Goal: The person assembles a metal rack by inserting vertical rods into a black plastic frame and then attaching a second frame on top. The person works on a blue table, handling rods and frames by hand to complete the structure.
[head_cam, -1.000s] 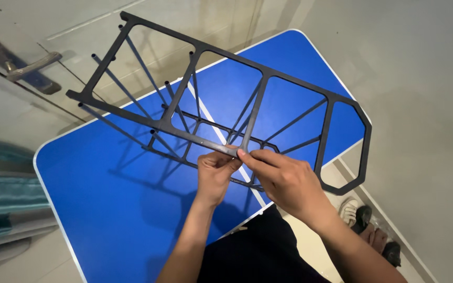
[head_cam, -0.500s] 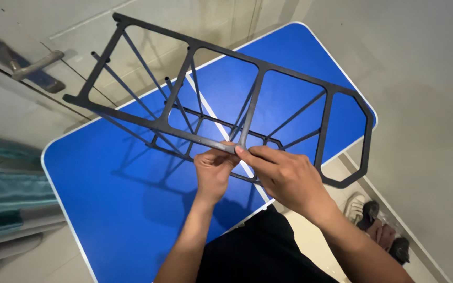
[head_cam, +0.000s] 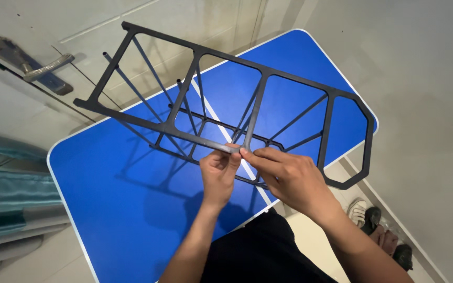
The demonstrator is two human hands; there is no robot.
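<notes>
Your left hand (head_cam: pixel 218 175) and right hand (head_cam: pixel 289 181) pinch the black rack frame's (head_cam: pixel 310 86) near rail at frame centre — light, probably stiff yet gangly; grip at a crossbar joint, above the blue bench (head_cam: pixel 116 199).

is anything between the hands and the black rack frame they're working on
Nothing visible. The left hand and right hand both already pinch the near bar of the black rack frame, which stands over the blue table.

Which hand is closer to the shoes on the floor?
The right hand. It grips the near rail of the black rack on the side toward the shoes, which lie past the blue table. The left hand pinches the same rail, farther from them.
</notes>
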